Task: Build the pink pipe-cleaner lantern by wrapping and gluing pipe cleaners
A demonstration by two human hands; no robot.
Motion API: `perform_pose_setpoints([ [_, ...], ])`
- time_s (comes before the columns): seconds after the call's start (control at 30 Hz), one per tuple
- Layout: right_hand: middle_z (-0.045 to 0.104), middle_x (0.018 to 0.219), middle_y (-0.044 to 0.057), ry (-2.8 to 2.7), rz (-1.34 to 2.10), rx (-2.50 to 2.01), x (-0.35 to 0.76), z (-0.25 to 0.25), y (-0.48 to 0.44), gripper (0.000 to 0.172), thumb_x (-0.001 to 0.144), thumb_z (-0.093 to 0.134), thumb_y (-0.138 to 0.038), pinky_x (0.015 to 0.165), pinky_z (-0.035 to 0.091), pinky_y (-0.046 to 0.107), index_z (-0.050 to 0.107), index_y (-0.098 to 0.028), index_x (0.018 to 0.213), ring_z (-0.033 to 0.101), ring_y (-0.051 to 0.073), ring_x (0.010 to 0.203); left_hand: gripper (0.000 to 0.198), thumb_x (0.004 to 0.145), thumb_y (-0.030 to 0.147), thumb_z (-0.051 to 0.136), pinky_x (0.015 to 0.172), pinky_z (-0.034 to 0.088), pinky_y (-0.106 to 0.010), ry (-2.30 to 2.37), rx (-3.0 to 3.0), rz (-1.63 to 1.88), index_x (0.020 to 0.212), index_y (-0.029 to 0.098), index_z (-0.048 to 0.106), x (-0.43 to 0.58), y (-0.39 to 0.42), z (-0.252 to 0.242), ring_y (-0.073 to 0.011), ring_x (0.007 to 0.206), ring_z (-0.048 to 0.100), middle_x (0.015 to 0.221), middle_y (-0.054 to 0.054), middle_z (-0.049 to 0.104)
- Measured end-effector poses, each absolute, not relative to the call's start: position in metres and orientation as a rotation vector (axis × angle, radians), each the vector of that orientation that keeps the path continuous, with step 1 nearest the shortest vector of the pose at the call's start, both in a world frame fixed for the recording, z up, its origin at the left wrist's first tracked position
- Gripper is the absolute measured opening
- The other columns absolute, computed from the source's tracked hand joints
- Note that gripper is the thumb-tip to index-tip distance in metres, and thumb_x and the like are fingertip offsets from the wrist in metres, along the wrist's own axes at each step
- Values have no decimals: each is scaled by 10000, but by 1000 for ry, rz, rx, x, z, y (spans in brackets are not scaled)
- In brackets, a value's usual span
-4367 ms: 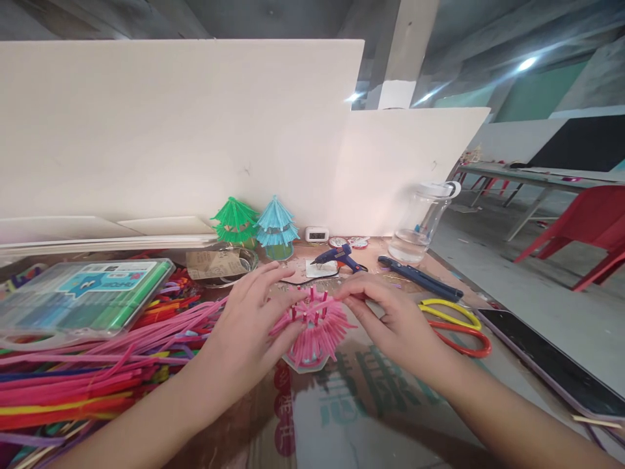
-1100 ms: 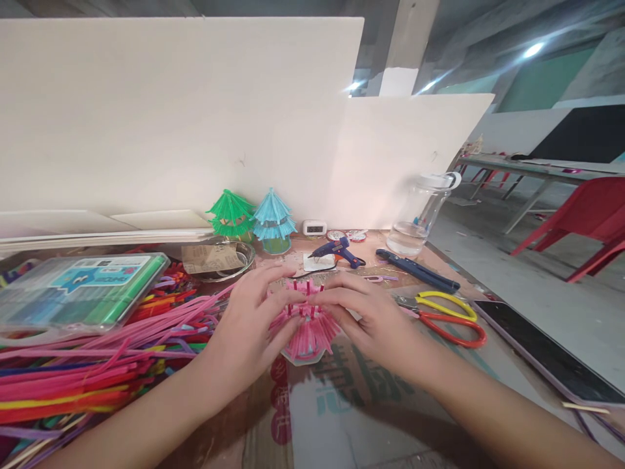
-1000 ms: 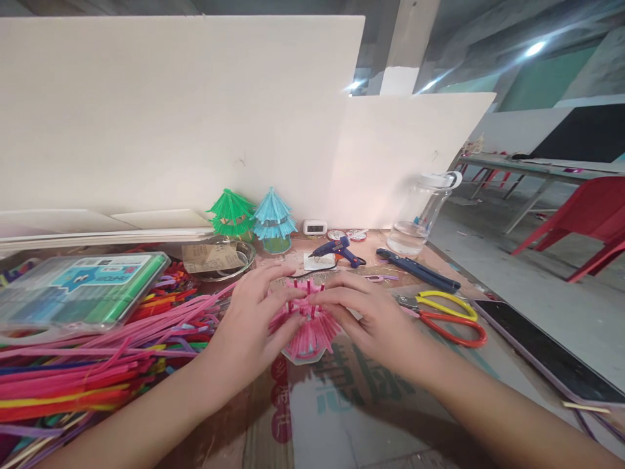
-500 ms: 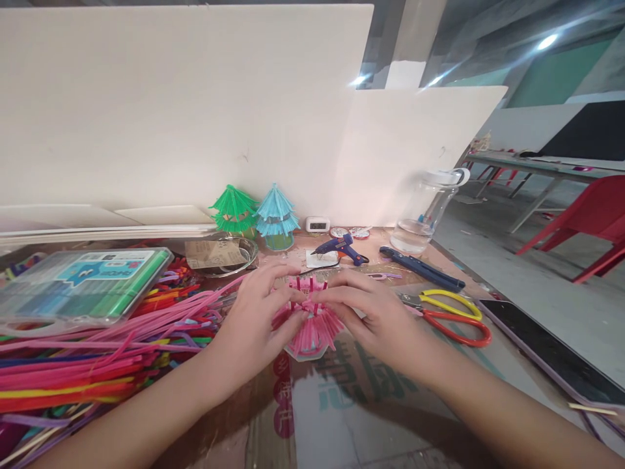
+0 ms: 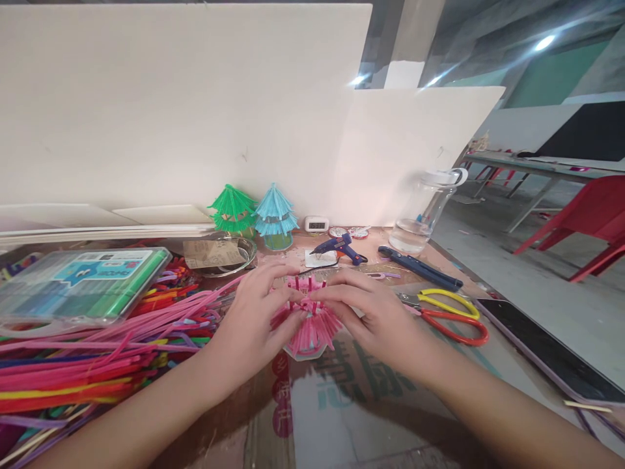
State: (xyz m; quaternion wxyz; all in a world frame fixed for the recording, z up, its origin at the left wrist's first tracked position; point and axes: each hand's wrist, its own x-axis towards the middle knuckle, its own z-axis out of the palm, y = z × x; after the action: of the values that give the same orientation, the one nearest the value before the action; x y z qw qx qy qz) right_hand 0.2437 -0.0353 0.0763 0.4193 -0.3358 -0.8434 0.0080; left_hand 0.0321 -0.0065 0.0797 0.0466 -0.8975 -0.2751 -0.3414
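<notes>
A small pink pipe-cleaner pavilion (image 5: 314, 331) sits on the table before me, its fringed roof spread over a pale base. Several short dark pink posts (image 5: 310, 284) stand up from its top. My left hand (image 5: 262, 312) grips it from the left, thumb and fingers closed around the upper edge by the posts. From the right, my right hand (image 5: 370, 309) pinches at the same top with its fingertips. The fingers partly hide the posts and the roof's sides. Whatever lies right between the fingertips is too small to make out.
Pink and mixed pipe cleaners (image 5: 112, 352) and a marker case (image 5: 88, 283) lie left. Behind stand green (image 5: 233, 210) and blue (image 5: 275, 212) pavilions, a glue gun (image 5: 340, 245) and a water bottle (image 5: 417, 218). Pliers (image 5: 420, 268), scissors (image 5: 454, 322) and a phone (image 5: 551, 352) lie right.
</notes>
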Motion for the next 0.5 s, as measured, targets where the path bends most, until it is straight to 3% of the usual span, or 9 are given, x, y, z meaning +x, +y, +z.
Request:
perform_pose_setpoints([
  [0.5,665,1018,86,-2173,-17,-798,245,79,-37,394,907,462,-32,808,554,321,670,-211,1189,632,177,962,177,911,178,523,1036,420,-520,-842,-2747,-1024,1054,216,621,31,-7,79,-272,1230,499,1257,-107,570],
])
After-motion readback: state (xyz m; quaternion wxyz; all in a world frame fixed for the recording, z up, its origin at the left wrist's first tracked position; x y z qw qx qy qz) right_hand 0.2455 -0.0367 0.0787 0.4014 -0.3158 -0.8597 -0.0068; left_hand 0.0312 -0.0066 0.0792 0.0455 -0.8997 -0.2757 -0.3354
